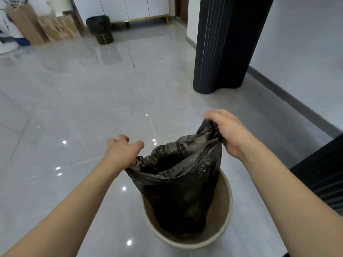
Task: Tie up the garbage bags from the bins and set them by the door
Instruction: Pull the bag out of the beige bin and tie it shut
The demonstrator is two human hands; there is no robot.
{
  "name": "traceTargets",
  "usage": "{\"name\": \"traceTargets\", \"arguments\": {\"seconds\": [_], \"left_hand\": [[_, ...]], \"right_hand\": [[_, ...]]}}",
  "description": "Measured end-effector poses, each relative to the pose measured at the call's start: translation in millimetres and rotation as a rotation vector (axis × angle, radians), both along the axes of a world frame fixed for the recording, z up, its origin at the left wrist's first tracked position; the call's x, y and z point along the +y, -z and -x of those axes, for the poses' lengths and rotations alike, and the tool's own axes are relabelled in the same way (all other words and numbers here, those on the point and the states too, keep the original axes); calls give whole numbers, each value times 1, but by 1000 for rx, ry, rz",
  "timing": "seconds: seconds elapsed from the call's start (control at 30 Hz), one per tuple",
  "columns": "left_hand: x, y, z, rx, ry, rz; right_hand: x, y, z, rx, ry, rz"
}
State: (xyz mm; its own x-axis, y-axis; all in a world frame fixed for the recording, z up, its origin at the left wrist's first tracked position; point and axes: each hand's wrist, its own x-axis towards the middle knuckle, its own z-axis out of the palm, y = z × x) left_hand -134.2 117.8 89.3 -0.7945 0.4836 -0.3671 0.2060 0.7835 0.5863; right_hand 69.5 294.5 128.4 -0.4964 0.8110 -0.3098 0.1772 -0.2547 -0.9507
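A black garbage bag [180, 191] hangs partly lifted out of a beige round bin [225, 214] at the bottom centre. Its mouth is open and stretched between my hands. My left hand [123, 150] pinches the bag's left rim. My right hand [229, 130] grips the right rim, held higher than the left. The bag's bottom still sits inside the bin. A second bin [101, 29], lined with a black bag, stands far off by the back wall.
Glossy grey tile floor [83, 108] stretches ahead. A tall dark ribbed column [222, 43] stands at right. Brown paper bags [55, 28] lean at the back left. A white cabinet [133, 8] lines the back wall. A dark ribbed object [326, 175] sits at the right edge.
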Motion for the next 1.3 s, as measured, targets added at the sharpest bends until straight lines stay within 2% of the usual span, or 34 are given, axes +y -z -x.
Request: {"name": "traceTargets", "arguments": {"seconds": [0.1,0.13,0.2,0.3,0.4,0.5,0.6,0.67,0.77,0.87,0.97,1.13,1.2,1.3], "left_hand": [[4,18,4,-279,92,142],[5,21,2,-311,168,207],[7,24,-3,-224,342,361],[10,15,-8,-12,433,416],[7,-4,-1,-13,318,208],[0,-26,0,-260,155,-49],[-1,-50,0,-357,82,-255],[1,-72,1,-393,22,-462],[9,-111,5,-422,-65,-752],[20,-152,14,-315,-83,-917],[29,-191,27,-121,-62,-1018],[28,-223,50,229,80,-1031],[23,-224,61,351,88,-1010],[11,-211,80,474,102,-951]], "right_hand": [[1,11,-1,-383,-276,-217],[2,15,-4,-541,-336,-339],[4,18,-10,-807,-428,-587],[7,15,-14,-941,-431,-726],[16,10,-14,-807,-248,-788],[16,-3,-11,-579,-67,-840],[11,-19,0,-291,63,-732],[8,-35,10,-97,129,-616],[11,-72,27,42,120,-555],[17,-120,48,155,108,-527],[21,-162,69,265,121,-526],[22,-193,99,408,119,-521],[25,-192,108,401,137,-538],[36,-175,121,283,128,-599]]}}
